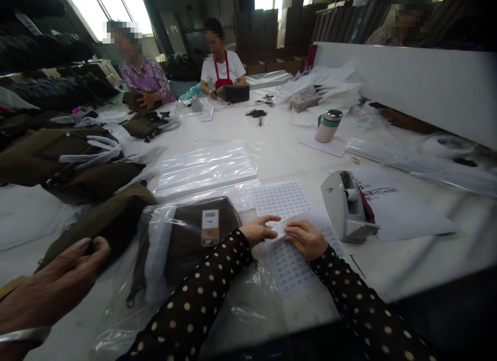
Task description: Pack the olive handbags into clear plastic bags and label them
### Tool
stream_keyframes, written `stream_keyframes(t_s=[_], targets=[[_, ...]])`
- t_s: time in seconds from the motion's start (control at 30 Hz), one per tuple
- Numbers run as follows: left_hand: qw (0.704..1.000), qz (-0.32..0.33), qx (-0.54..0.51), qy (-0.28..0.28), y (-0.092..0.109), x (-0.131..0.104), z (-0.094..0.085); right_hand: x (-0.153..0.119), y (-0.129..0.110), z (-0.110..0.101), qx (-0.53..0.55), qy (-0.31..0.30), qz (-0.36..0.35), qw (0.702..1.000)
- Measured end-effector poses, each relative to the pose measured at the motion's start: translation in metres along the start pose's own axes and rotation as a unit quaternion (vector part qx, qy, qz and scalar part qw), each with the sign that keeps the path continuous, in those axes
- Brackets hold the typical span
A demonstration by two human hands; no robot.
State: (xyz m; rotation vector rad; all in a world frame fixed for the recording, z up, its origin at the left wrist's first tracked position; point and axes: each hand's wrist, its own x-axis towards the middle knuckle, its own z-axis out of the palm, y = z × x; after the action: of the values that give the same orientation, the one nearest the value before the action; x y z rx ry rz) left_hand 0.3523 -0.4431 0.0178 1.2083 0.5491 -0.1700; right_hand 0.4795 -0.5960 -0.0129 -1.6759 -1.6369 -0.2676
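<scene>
So both hands are parked on the sticker sheet (289,247), a white page of tiny printed labels lying flat on the white table (407,257); its long axis runs from about 12 o'clock down to 6 o'clock, away from the person and back toward them. The left hand (261,229) comes in from 8 o'clock, fingers stretched and pressing near the sheet's middle; not clenched, more pinning or picking at a label, can't tell if it actually has one. The right hand (308,239) sits just beside it at 3 o'clock, fingers curled and pinching at the paper edge; the fingertips nearly meet, so neither hand is clearly nearer.

The bagged brown pouch (190,236) with a barcode tag lies at 9 o'clock of the left hand, just beside it; the tape dispenser (347,205) stands at 2 o'clock of the right hand, near but apart; a co-worker's hand (58,283) grips dark fabric way off at 8 o'clock.
</scene>
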Motion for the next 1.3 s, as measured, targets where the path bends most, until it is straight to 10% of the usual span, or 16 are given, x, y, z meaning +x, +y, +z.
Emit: stream_keyframes(t_s=[0.5,0.77,1.0,1.17,1.3], targets=[[0.995,-0.023,0.082,-0.048,0.004,-0.003,-0.001,0.004,-0.022,-0.012,-0.043,-0.062,-0.039,0.996],[0.973,0.057,0.208,0.088,0.020,-0.032,0.008,0.012,-0.032,-0.028,0.059,-0.017,0.070,0.996],[0.740,0.391,0.425,0.345,-0.001,-0.154,0.007,0.075,-0.047,-0.027,0.249,-0.083,0.250,0.932],[0.630,0.292,0.404,0.595,-0.032,-0.223,-0.050,0.163,-0.111,0.012,0.360,-0.233,0.223,0.875],[0.626,0.202,0.467,0.591,-0.046,-0.231,-0.086,0.230,-0.181,0.072,0.408,-0.387,0.220,0.797]])
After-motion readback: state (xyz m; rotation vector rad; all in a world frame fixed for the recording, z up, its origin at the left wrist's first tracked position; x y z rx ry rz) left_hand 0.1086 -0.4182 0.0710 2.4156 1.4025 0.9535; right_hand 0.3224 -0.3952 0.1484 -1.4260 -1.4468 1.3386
